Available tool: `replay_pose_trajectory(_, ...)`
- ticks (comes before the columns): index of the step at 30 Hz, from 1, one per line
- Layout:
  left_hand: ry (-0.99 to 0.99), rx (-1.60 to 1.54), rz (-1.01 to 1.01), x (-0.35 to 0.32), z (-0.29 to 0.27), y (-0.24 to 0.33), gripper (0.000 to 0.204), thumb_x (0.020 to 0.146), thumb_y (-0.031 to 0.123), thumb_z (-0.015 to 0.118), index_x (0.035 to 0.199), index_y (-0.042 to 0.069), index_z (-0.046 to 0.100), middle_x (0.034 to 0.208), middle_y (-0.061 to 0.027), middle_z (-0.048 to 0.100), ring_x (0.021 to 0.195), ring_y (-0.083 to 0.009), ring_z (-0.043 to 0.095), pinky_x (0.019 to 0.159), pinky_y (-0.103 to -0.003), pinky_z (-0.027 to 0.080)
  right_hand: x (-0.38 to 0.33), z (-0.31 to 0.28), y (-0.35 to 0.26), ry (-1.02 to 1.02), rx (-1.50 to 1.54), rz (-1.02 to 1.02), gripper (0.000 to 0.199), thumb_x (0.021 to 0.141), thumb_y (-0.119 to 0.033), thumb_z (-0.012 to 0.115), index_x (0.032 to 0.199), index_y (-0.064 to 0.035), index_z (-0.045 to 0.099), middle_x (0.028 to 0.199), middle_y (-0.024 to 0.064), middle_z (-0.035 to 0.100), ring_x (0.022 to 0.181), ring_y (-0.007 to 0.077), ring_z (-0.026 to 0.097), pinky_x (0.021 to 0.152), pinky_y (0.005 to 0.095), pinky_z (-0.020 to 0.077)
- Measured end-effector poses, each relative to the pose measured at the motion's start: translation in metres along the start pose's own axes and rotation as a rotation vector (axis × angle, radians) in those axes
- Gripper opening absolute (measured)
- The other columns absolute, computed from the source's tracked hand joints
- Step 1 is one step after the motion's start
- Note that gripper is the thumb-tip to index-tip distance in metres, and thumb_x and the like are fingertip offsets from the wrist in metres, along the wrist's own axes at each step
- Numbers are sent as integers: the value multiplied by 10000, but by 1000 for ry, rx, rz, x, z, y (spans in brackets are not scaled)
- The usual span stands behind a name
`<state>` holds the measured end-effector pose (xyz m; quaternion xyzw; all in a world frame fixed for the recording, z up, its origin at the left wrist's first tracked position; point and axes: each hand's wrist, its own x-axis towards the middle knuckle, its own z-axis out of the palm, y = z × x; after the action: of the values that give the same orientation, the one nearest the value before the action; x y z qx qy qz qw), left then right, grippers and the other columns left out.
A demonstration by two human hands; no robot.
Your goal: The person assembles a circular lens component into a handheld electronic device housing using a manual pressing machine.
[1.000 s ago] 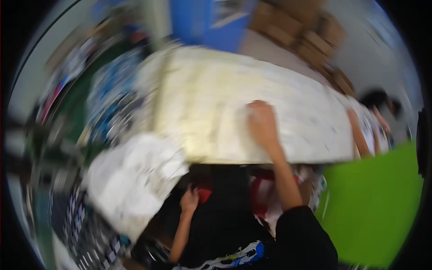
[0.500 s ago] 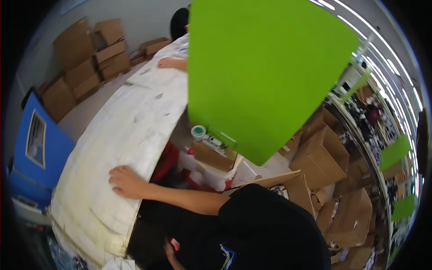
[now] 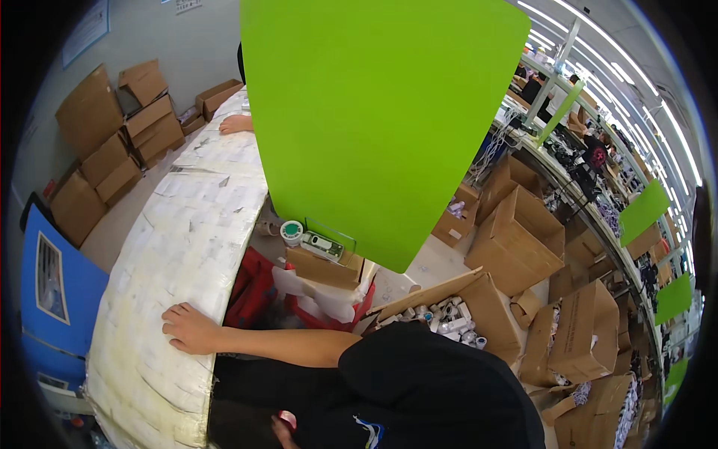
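Observation:
My right hand lies flat on a pale, worn, plastic-wrapped tabletop, its fingers slightly apart and nothing under them that I can see. The right forearm reaches leftward out of a black sleeve. Low in the picture, over my dark lap, my left hand is closed around a small red-and-white thing; its kind is too small to tell. Much of that hand is cut off by the lower edge.
A large green panel rises beyond the tabletop; another person's hand shows past it. On a carton stand a round white-and-green roll and a grey device. An open carton holds several white parts. A blue chair stands left.
The whole view has shifted, bringing the panel and tabletop further left and showing more of the cartons. My right hand still rests on the tabletop; the left still holds the red-and-white thing.

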<state>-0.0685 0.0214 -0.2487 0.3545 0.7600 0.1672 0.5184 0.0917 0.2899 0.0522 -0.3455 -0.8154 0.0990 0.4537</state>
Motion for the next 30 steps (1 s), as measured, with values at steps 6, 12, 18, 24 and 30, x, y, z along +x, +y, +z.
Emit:
replay_pose_trajectory(6, 62, 129, -41, -13, -3, 9, 730, 944, 533, 305, 1273, -96, 475, 1292, -249, 513, 1226, -335, 477, 1031, -375, 351, 0, 1, -1, -12, -13, 13, 227, 765, -183, 638, 944, -71, 554, 1119, 120, 501, 1092, 292, 442, 930, 404, 339)
replay_pose_trajectory(12, 86, 22, -34, -31, -1, 29, 716, 932, 526, 346, 1255, -95, 495, 1268, -263, 527, 1204, -338, 495, 1022, -376, 358, -1, 0, 2, -17, -31, 8, 227, 770, -188, 631, 950, -70, 559, 1116, 117, 509, 1098, 290, 443, 928, 402, 340)
replay_pose_trajectory(18, 132, 2, 28, -18, -1, 15, 695, 930, 508, 361, 1250, -93, 503, 1258, -263, 535, 1197, -342, 501, 1018, -374, 360, -3, -1, 1, -15, -40, -6, 228, 773, -185, 624, 956, -67, 558, 1117, 118, 510, 1094, 291, 448, 926, 403, 345)
replay_pose_trajectory(24, 180, 7, 109, -6, 2, -8, 656, 925, 474, 395, 1240, -90, 515, 1238, -247, 556, 1174, -335, 517, 1009, -367, 367, 2, 1, -4, -26, -19, -5, 229, 769, -171, 628, 959, -66, 554, 1123, 123, 508, 1096, 295, 451, 929, 408, 349)
replay_pose_trajectory(30, 106, -45, 56, -23, -4, 17, 641, 922, 474, 428, 1258, -65, 514, 1249, -229, 555, 1174, -314, 516, 1010, -356, 365, -3, 10, 3, 36, -28, -39, 225, 756, -168, 635, 937, -69, 543, 1099, 121, 505, 1066, 294, 457, 917, 409, 350)
